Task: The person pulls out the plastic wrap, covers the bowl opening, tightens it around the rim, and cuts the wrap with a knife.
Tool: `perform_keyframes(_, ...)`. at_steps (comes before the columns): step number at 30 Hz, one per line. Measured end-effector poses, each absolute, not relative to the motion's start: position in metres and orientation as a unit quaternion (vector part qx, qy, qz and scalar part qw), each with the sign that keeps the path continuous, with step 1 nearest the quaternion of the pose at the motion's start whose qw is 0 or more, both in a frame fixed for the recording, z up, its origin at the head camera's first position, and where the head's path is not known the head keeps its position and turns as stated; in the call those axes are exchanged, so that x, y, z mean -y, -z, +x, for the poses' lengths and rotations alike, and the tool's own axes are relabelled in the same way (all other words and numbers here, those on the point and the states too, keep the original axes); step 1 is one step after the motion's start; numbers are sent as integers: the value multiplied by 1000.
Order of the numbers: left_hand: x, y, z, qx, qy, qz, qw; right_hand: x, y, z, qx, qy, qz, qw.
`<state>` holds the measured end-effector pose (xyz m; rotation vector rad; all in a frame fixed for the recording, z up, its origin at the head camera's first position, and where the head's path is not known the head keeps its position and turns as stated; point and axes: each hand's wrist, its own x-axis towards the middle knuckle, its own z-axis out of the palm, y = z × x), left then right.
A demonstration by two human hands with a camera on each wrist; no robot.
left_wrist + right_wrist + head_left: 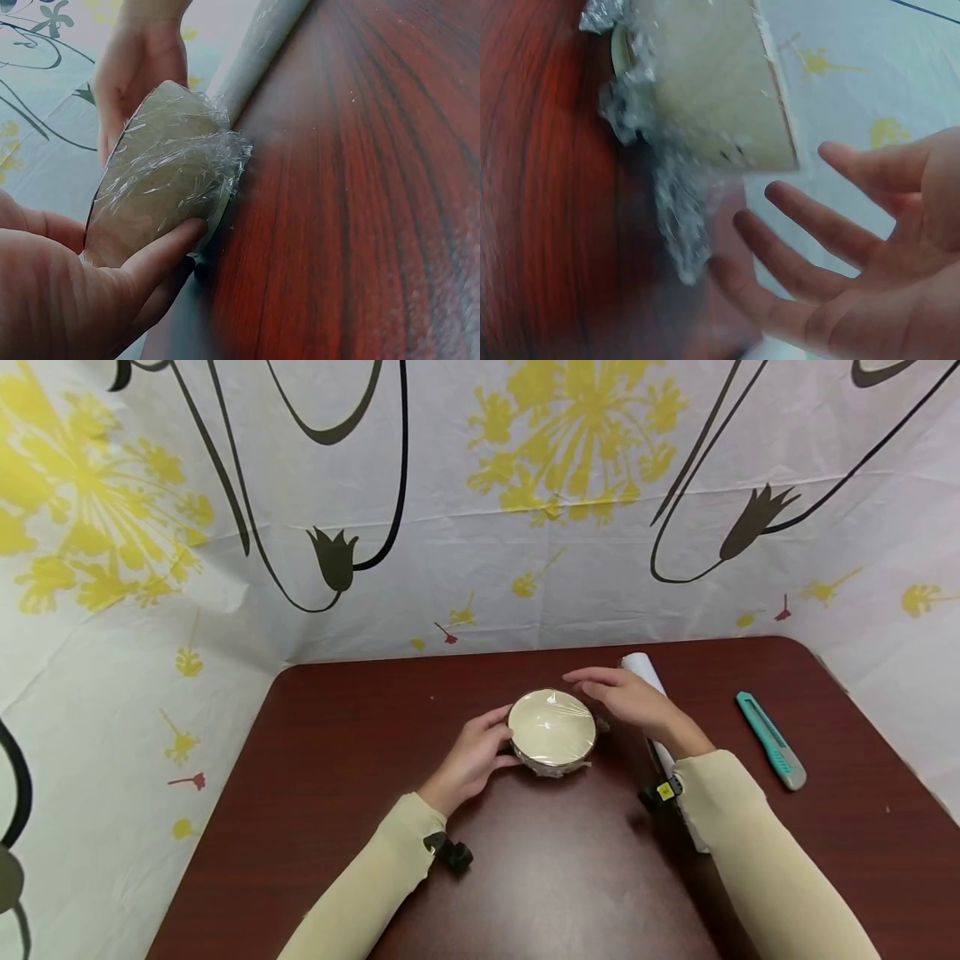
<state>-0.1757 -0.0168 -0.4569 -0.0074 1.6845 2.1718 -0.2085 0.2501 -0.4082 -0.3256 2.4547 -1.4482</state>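
Note:
A cream bowl (552, 727) with a dark rim stands on the table, clear plastic wrap stretched over its top. Crumpled wrap (217, 150) bunches around its sides and foot. My left hand (474, 756) holds the bowl from the left, thumb near the rim and fingers against the side in the left wrist view. My right hand (626, 697) hovers at the bowl's right, its fingers extended and apart from it. In the right wrist view a twisted tail of wrap (681, 217) hangs off the bowl near those fingertips.
A long white roll (645, 670) lies on the right, partly hidden under my right forearm. Farther right is a teal utility knife (771, 740). The dark red wooden table (360, 735) meets a patterned white sheet (450, 568) at its back edge.

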Motion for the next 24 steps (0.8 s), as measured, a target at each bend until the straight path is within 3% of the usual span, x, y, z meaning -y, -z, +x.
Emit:
perform_keyframes(9, 16, 460, -175, -598, -777, -7, 195, -236, 417, -212, -858, 480, -112, 146)
perform_keyframes(24, 16, 459, -176, -590, -784, -8, 195, -223, 431, -212, -776, 606, 29, 175)
